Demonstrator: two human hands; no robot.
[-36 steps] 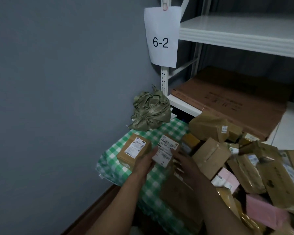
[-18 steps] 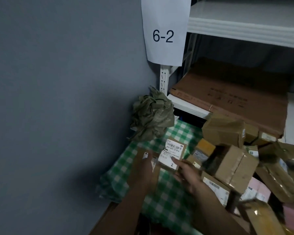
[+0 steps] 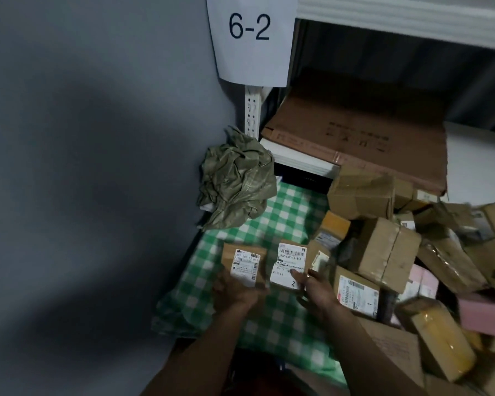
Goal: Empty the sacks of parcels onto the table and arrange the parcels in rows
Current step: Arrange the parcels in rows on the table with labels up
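Two small brown parcels with white labels lie side by side on the green checked tablecloth [image 3: 280, 212]. My left hand [image 3: 235, 292] grips the near edge of the left parcel [image 3: 245, 262]. My right hand [image 3: 315, 290] holds the right parcel [image 3: 290, 264], fingers resting on its label marked "2". A crumpled olive sack [image 3: 235, 178] sits at the table's back left corner against the wall. A loose heap of brown, pink and yellow parcels [image 3: 389, 252] covers the right half of the table.
A grey wall [image 3: 97, 167] bounds the left side. A white shelf unit stands behind, with a paper sign "6-2" [image 3: 250, 38] on its post and a flat brown carton [image 3: 360, 132] on its lower shelf. Bare cloth shows between the sack and the two parcels.
Both hands have slid the two labelled parcels together, so they now lie side by side. The view has moved closer and tilted down.
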